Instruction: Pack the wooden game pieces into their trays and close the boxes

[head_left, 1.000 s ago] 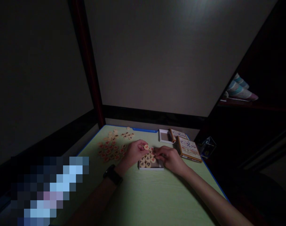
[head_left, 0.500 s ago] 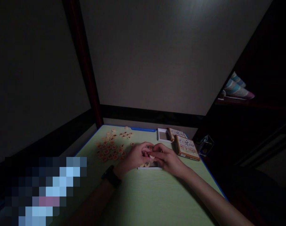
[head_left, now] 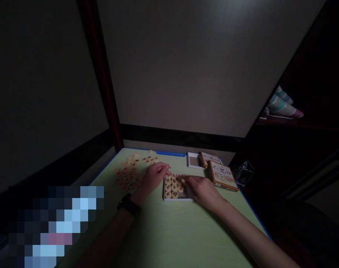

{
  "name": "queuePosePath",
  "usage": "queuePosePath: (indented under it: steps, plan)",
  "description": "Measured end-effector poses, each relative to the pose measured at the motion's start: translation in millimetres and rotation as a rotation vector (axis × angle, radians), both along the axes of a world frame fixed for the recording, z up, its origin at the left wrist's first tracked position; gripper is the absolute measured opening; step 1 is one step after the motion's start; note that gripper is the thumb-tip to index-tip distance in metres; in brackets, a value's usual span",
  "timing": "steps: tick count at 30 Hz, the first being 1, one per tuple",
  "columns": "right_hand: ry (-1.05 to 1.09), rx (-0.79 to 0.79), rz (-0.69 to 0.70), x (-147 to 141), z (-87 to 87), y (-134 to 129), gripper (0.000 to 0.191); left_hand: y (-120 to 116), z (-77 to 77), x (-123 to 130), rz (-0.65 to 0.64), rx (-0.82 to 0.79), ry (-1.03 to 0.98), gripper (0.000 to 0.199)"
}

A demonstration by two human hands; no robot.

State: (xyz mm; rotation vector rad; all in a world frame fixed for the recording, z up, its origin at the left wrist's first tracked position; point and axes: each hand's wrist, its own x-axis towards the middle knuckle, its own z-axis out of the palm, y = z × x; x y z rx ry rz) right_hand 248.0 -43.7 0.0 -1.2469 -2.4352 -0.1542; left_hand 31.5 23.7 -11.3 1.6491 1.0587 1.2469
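Note:
A shallow white box (head_left: 179,200) holds rows of round wooden Chinese chess pieces (head_left: 167,187), most with dark characters and at least one with a red one. My right hand (head_left: 203,189) reaches over the box's right side, its fingers pinching a Chinese chess piece (head_left: 183,180) above the others. At the box's upper left corner is my left hand (head_left: 155,178), its fingers curled together; whatever they hold, if anything, is hidden. A black watch (head_left: 129,204) is on the left wrist. Loose Chinese chess pieces (head_left: 127,175) lie scattered beyond and left of that hand.
At the back right, another white box tray (head_left: 194,160) lies beside two printed cardboard boxes (head_left: 223,175). A shiny dark container (head_left: 245,172) stands off the right edge. The green table (head_left: 169,230) has a blue rim, and a wall rises behind it.
My hands have parted from each other over the box. The left has drawn back to the left, uncovering the rows of pieces; the right now has a piece low over the box.

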Motion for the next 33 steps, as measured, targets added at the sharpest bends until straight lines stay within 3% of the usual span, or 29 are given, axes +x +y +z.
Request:
queuePosePath:
  steps: [3, 8, 15, 22, 33]
  plan:
    - [0.022, 0.023, -0.098, 3.2, 2.7, 1.9, 0.015, 3.6, -2.6, -4.3, 0.056, 0.017, 0.044, 0.019]
    - [0.128, 0.057, -0.160, 5.1, 6.7, 4.4, 0.017, 1.5, -4.9, -2.4, 0.060, 0.037, 0.095, 0.022]
    - [-0.089, -0.169, -0.134, -9.8, 6.4, -5.4, 0.021, 1.6, -4.8, -1.2, 0.058, 0.049, 0.135, 0.024]
    - [-0.219, -0.107, -0.102, -21.9, 7.0, -10.6, 0.025, 0.8, -4.8, -0.3, 0.055, 0.050, 0.152, 0.023]
    - [-0.158, -0.216, -0.160, -20.1, 2.2, -7.3, 0.024, -1.8, -10.7, 1.9, -0.003, 0.057, 0.213, 0.025]
